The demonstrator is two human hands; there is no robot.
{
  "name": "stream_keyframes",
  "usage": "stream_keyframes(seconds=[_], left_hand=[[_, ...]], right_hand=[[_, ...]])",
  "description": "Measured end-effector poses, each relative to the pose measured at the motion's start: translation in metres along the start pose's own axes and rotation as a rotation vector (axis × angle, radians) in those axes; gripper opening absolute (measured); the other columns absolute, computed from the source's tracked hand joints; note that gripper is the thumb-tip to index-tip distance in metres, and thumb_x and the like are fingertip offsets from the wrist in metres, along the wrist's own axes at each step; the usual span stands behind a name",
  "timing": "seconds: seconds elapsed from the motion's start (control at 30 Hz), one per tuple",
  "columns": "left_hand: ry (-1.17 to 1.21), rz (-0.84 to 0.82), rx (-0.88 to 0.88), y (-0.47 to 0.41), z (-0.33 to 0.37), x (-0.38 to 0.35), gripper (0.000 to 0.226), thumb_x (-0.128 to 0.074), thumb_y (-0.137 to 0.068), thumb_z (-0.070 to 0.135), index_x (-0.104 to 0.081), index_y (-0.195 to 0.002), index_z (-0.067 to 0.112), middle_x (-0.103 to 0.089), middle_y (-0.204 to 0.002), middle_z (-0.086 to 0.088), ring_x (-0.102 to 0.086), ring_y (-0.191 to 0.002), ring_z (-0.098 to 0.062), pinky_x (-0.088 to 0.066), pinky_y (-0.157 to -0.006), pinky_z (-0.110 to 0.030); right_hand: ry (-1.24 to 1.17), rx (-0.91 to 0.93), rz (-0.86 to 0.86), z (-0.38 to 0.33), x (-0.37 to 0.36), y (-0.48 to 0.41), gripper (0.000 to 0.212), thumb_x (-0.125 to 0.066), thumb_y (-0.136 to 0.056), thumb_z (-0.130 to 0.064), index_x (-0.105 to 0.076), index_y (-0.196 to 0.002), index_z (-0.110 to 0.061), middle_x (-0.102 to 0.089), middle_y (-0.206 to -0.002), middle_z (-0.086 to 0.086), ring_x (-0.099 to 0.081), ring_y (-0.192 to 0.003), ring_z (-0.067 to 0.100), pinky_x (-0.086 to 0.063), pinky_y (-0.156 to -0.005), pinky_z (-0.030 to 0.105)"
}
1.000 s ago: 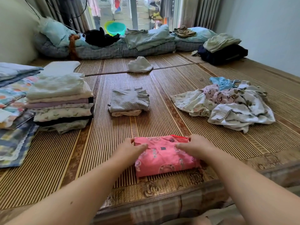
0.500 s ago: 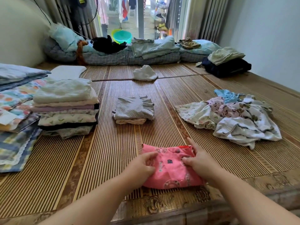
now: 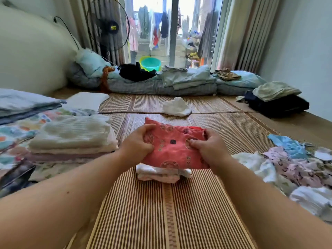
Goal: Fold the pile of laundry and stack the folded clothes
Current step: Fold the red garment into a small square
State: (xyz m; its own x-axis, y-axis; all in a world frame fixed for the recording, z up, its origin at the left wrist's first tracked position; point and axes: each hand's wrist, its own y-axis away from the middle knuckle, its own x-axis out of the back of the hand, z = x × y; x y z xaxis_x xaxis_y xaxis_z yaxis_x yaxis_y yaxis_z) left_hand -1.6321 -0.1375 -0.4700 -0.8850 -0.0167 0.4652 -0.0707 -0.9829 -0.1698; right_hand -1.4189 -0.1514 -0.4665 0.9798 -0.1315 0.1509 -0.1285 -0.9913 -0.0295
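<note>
1. A woven bamboo mat point(image 3: 143, 212) with fine brown and cream stripes covers the floor of a bright room; rolled bedding point(image 3: 161, 85) lies along the mat's far edge under a glass door.
2. In the middle of the mat, both hands hold a folded pink garment point(image 3: 172, 146), soft printed cloth with round motifs, folded to a rough rectangle.
3. The left hand point(image 3: 138, 142) pinches its left end and the right hand point(image 3: 206, 146) its right end, thumbs on top and fingers curled under the edges.
4. The garment sits on, or just above, a small stack point(image 3: 161, 173) of pale folded pieces; whether it already rests there I cannot tell.
5. The step in hand looks like stacking: the next move calls for settling it square on the stack and letting go without spoiling the fold.
6. A taller stack point(image 3: 71, 139) of ribbed cream and lilac cloth stands near the mat's left edge.
7. A crumpled pile point(image 3: 291, 164) near the right edge still waits, limp and tangled.
</note>
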Motion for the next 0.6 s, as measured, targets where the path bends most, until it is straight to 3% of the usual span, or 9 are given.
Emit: stream_keyframes(seconds=[0.07, 0.13, 0.23, 0.33, 0.43, 0.6], left_hand=[[-0.026, 0.036, 0.03, -0.029, -0.015, -0.004, 0.067, -0.059, -0.075, -0.001, -0.047, -0.132, 0.032, -0.055, -0.12, -0.005, -0.059, -0.096, -0.02, -0.054, -0.08, -0.034], [-0.08, 0.013, 0.098, -0.051, -0.033, -0.015, 0.065, -0.056, -0.079, -0.002, -0.045, -0.136, 0.027, -0.052, -0.117, -0.003, -0.056, -0.091, -0.014, -0.05, -0.074, -0.025], [-0.362, -0.037, 0.29, -0.067, -0.061, -0.034, 0.062, -0.059, -0.083, 0.018, -0.041, -0.141, 0.031, -0.037, -0.136, -0.014, -0.052, -0.112, -0.029, -0.045, -0.096, -0.033], [-0.506, -0.022, 0.386, -0.066, -0.072, -0.047, 0.066, -0.057, -0.085, 0.028, -0.032, -0.145, 0.034, -0.008, -0.153, -0.016, -0.022, -0.138, -0.042, -0.022, -0.115, -0.046], [-0.511, -0.009, 0.347, -0.058, -0.073, -0.054, 0.067, -0.053, -0.086, 0.028, -0.025, -0.147, 0.036, 0.001, -0.157, -0.01, -0.009, -0.141, -0.041, -0.017, -0.115, -0.052], [-0.518, -0.035, 0.032, -0.034, -0.03, -0.075, 0.066, -0.056, -0.083, 0.027, -0.029, -0.141, 0.046, 0.007, -0.155, 0.007, 0.005, -0.143, -0.028, -0.014, -0.116, -0.057]], right_hand=[[0.051, -0.004, 0.002, 0.015, -0.013, -0.035, 0.026, -0.071, -0.08, -0.009, -0.062, -0.099, -0.024, -0.069, -0.099, 0.006, -0.07, -0.084, 0.026, -0.06, -0.075, 0.048], [0.176, -0.001, 0.014, 0.033, -0.023, -0.066, 0.04, -0.073, -0.078, -0.015, -0.061, -0.114, -0.026, -0.068, -0.11, 0.005, -0.067, -0.094, 0.026, -0.056, -0.086, 0.045], [0.531, -0.025, -0.041, 0.057, -0.03, -0.084, 0.072, -0.074, -0.081, -0.03, -0.04, -0.144, -0.026, -0.054, -0.136, 0.005, -0.055, -0.118, 0.023, -0.04, -0.097, 0.026], [0.783, 0.013, -0.06, 0.078, -0.028, -0.09, 0.073, -0.07, -0.079, -0.05, -0.04, -0.144, -0.035, -0.038, -0.147, 0.01, -0.045, -0.13, 0.026, -0.033, -0.108, 0.03], [0.882, 0.059, -0.024, 0.082, -0.018, -0.087, 0.07, -0.063, -0.08, -0.06, -0.043, -0.142, -0.035, -0.02, -0.157, 0.01, -0.032, -0.14, 0.03, -0.028, -0.115, 0.04], [0.922, 0.205, 0.069, 0.058, 0.012, -0.047, 0.072, -0.058, -0.082, -0.063, -0.037, -0.145, -0.036, -0.016, -0.159, 0.006, -0.024, -0.143, 0.027, -0.029, -0.114, 0.045]])
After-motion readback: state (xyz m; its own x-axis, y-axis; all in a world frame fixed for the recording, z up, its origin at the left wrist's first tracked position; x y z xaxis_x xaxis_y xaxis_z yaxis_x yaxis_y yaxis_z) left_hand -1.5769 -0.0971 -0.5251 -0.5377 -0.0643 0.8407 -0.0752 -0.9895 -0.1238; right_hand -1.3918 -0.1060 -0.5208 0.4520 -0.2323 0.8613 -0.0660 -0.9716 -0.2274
